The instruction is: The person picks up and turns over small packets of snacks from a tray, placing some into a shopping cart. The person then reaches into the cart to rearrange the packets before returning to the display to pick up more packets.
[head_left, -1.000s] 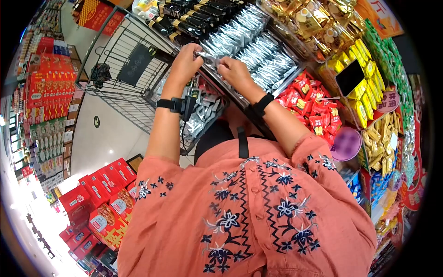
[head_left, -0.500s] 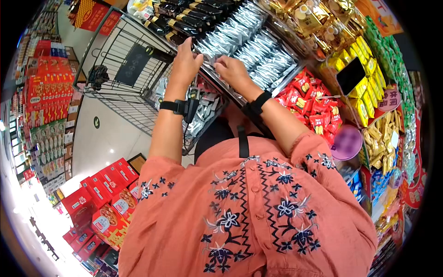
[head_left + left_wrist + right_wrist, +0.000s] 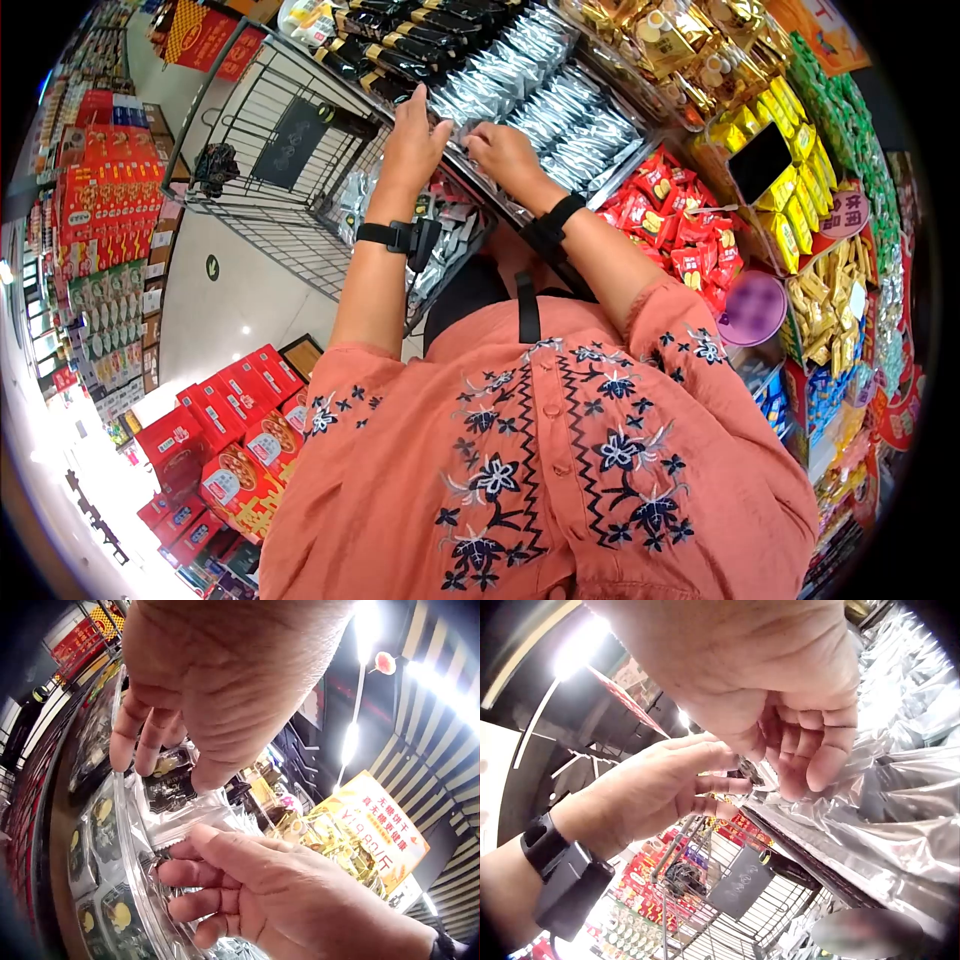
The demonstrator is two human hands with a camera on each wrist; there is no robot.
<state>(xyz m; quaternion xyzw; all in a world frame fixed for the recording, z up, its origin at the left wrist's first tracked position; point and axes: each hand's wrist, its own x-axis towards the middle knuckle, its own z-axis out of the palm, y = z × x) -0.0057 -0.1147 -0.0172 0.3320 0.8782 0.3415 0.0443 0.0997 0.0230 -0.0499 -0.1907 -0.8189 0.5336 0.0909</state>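
A shopping cart (image 3: 290,142) stands beside a clear-edged bin (image 3: 129,825) holding rows of silver packets (image 3: 580,130). The person's left hand (image 3: 412,145) has loosely extended fingers, thumb apart; the right hand (image 3: 505,155), fingers curled, pinches a foil packet (image 3: 196,814) at the bin's edge.

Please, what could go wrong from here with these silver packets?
The right hand seems to pinch a silver packet near the bin's clear rim; the packet might slip over, perhaps into the cart alongside. The other packets stand in tight rows, so moving one could disturb its neighbours. Gripping too hard might also tear the packet.
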